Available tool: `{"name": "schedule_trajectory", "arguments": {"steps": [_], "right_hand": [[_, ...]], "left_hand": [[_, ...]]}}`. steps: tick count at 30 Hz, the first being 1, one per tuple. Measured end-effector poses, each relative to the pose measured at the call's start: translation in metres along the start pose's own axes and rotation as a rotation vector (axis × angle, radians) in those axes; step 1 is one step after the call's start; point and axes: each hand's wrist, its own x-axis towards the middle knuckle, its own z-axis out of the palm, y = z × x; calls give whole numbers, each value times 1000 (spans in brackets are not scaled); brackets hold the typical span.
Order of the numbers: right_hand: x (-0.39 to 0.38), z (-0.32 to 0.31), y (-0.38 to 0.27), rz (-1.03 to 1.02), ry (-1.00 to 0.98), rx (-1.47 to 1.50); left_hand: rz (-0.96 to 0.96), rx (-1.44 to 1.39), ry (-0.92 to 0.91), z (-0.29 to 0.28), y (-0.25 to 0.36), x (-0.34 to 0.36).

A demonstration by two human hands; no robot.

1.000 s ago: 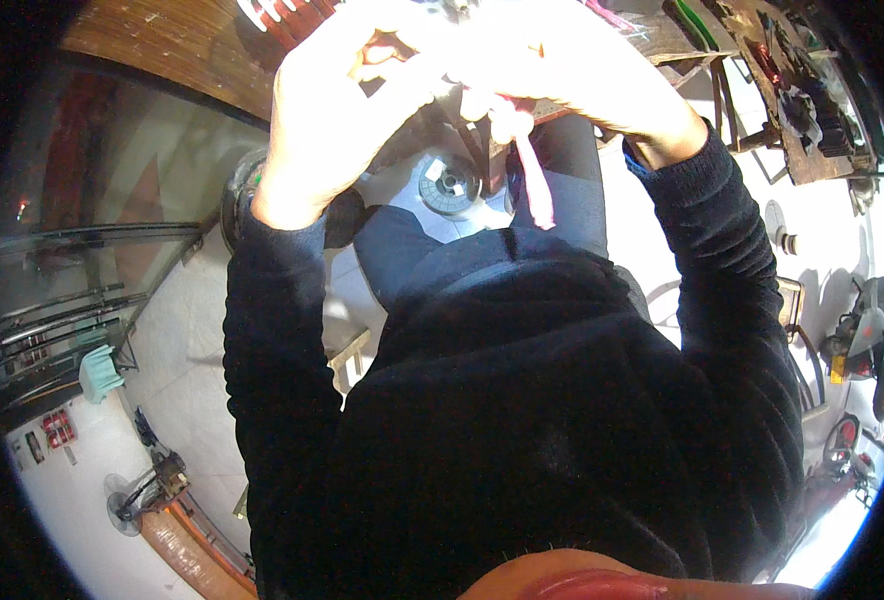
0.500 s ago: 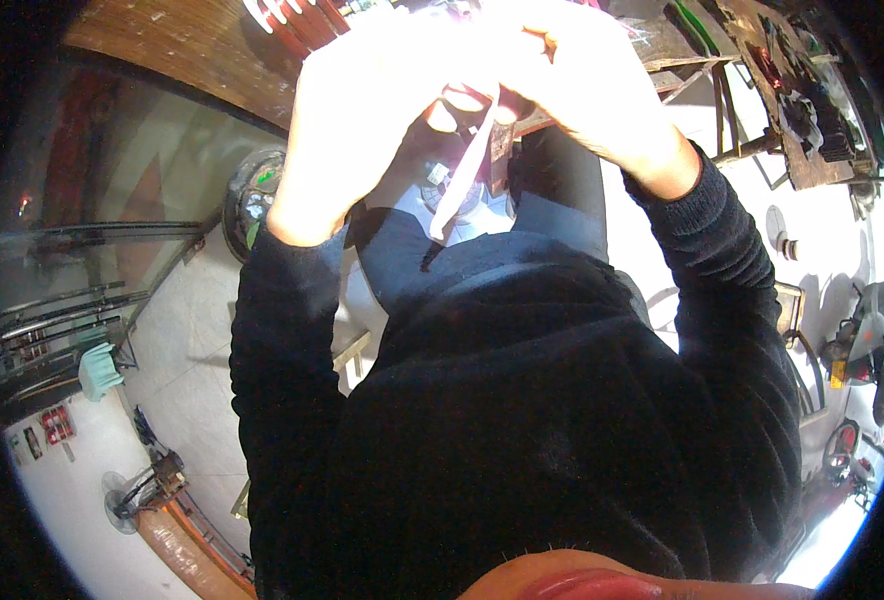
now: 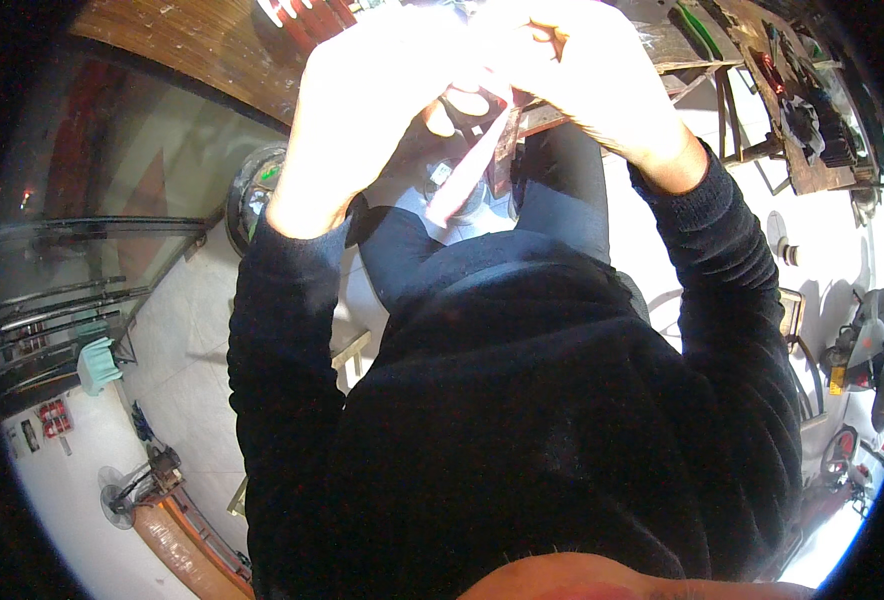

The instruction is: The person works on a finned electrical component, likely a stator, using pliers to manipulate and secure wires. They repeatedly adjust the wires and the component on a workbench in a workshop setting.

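Note:
Bright light washes out both hands at the top of the view. My left hand (image 3: 357, 115) has its fingers curled near the middle; what they hold is lost in glare. My right hand (image 3: 607, 90) is beside it, fingers bent round the upper part of a soft pink strip (image 3: 462, 180), whose loose end hangs diagonally down and left over my lap. Behind the hands is a wooden tabletop (image 3: 182, 70) with a red-and-white object (image 3: 307, 20) near my left hand. The hands' fingertips overlap, so exact contact is unclear.
A bench with tools (image 3: 802, 170) and a green-handled item (image 3: 697, 30) stand at right. A round container (image 3: 247, 200) is left of my knees, a reel (image 3: 442, 175) below the hands. A glass panel (image 3: 112, 150), teal chair (image 3: 97, 365) and fan (image 3: 117, 495) are farther left.
Compared with a second ago, the pink strip's hanging end has swung from the right toward the left. My left hand has shifted slightly right, and both hands remain close together.

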Motion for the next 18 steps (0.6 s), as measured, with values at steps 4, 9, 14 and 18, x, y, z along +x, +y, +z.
{"name": "schedule_trajectory", "arguments": {"steps": [4,9,14,18], "right_hand": [[6,5,-1,-9,-40,94],[11,7,6,-62,-50,234],[9,1,17,-115,-39,17],[11,-3,23,-110,-67,144]], "left_hand": [[-10,-34,17,-1,-4,-2],[-25,-78,33,3,-8,-3],[-44,-122,49,7,-10,-3],[-54,-159,60,10,-13,-6]]}}
